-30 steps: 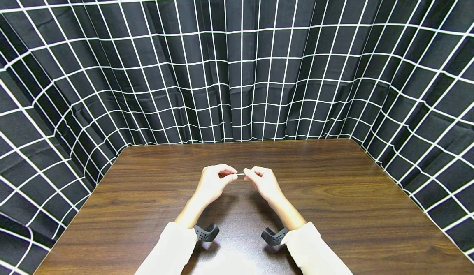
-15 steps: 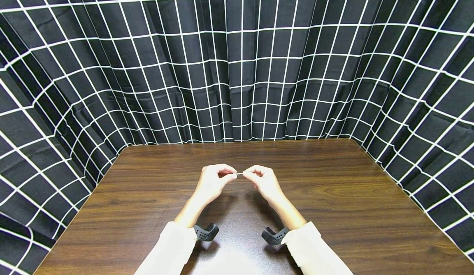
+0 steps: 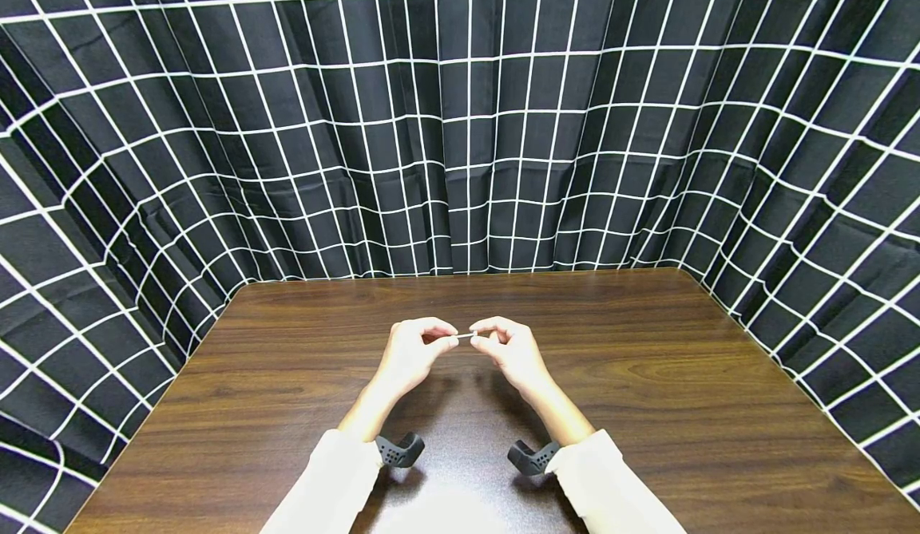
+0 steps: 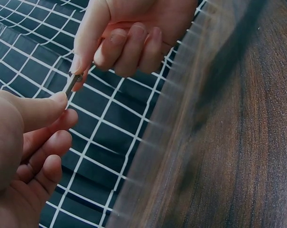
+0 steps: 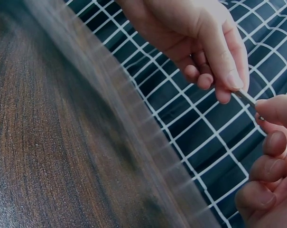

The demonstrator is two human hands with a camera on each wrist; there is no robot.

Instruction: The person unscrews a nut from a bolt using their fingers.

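Observation:
Between my two hands is a short, thin metal rod (image 3: 465, 335) with a small, slightly wider end on the right-hand side; its exact kind is too small to tell. My left hand (image 3: 411, 354) pinches one end between thumb and forefinger, its other fingers curled loosely. At the other end, the thumb and forefinger of my right hand (image 3: 513, 354) hold the rod's tip. In the left wrist view the grey rod (image 4: 72, 85) bridges both thumbs. The right wrist view shows the rod (image 5: 245, 98) slanting from the left thumb down to the right thumb.
Both hands are above a brown wood-grain table (image 3: 323, 310). A black curtain with white grid lines (image 3: 467, 135) surrounds its back and sides. Dark grey wrist mounts (image 3: 401, 451) hang below the forearms, near the tabletop.
The right thumb and forefinger have parted slightly at the rod's end, so more of that tip shows. Both hands have risen very slightly in the head view; the left keeps its pinch.

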